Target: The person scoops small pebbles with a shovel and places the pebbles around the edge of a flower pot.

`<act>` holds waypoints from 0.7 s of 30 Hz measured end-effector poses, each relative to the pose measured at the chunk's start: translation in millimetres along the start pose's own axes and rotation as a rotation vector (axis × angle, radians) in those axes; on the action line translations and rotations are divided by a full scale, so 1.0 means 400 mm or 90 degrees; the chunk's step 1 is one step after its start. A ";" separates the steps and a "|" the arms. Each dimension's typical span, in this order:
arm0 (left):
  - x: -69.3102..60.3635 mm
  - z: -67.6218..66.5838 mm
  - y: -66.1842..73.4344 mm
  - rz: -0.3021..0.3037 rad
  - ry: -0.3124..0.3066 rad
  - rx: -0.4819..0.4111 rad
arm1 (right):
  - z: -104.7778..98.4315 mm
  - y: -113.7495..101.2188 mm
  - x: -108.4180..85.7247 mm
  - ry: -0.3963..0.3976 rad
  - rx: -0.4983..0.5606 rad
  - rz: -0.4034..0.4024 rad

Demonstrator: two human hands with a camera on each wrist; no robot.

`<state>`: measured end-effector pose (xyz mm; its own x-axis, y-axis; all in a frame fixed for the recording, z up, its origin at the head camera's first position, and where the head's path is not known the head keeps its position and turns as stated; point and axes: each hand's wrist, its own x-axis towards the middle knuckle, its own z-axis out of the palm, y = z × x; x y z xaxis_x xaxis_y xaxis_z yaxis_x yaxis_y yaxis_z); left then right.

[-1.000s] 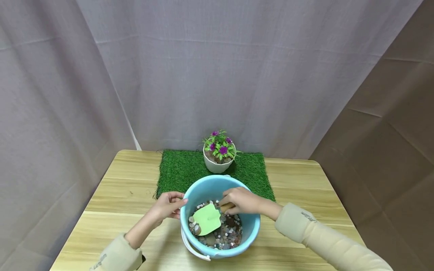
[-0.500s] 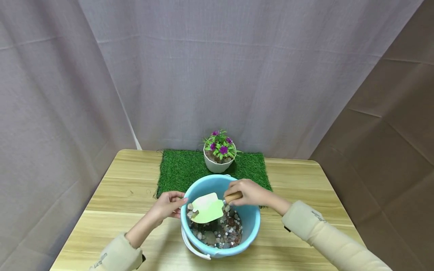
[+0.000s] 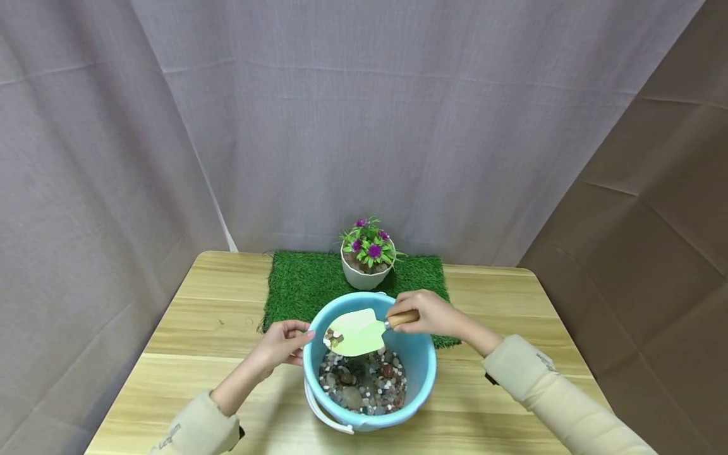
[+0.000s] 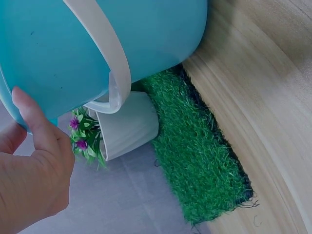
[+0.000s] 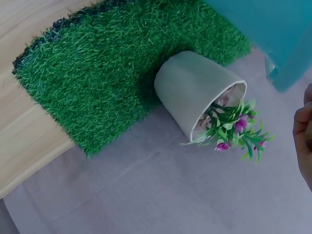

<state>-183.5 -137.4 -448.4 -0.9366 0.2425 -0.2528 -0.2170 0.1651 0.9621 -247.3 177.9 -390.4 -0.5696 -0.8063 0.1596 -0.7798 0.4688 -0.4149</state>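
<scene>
Pinching the rim of the blue bucket (image 3: 421, 363) with my left hand (image 3: 282, 343), I hold a few scooped, not yet unloaded pebbles (image 3: 337, 341) on the green trowel (image 3: 359, 335) inside its mouth, right hand (image 3: 426, 311) gripping the handle (image 3: 402, 318), many stones (image 3: 364, 387) apparently left below.

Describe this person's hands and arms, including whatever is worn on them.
The left hand and right hand wear no gloves. The left sleeve and right sleeve are pale cream, each with a small dark marking, unreadable here. The right sleeve looks padded, with a broad cuff. A small black piece shows beside each sleeve.
</scene>
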 end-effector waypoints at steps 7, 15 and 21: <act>0.003 0.002 -0.001 -0.003 0.001 -0.004 | -0.021 0.015 -0.008 0.008 0.010 0.003; -0.001 0.002 0.001 0.010 -0.006 -0.006 | -0.040 0.031 -0.020 0.019 0.011 0.003; -0.002 0.001 0.003 0.011 -0.008 -0.002 | -0.055 0.057 -0.035 0.039 0.015 0.021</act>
<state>-182.8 -136.9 -447.1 -0.9368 0.2574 -0.2369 -0.2014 0.1569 0.9669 -262.9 207.7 -382.2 -0.6100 -0.7668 0.1998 -0.7547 0.4853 -0.4416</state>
